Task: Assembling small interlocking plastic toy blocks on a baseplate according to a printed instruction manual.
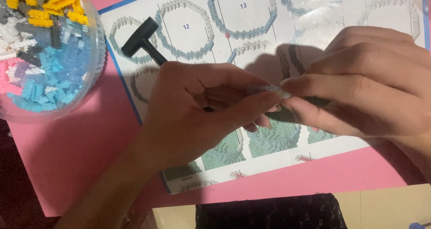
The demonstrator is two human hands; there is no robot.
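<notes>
My left hand (197,107) and my right hand (363,85) meet above a printed instruction sheet (251,36). Between their fingertips they pinch a small row of clear building bricks (273,90). Both hands have their fingers closed on this piece, thumbs underneath. A small black hammer-shaped tool (142,39) lies on the sheet, its head free and its handle running under my left hand; I cannot tell whether the hand also holds it.
A clear round tub (96,54) at the top left holds several small bricks in yellow, blue, grey, white and pink. The sheet lies on a pink mat (72,152). A dark patterned cloth (269,213) shows at the bottom edge.
</notes>
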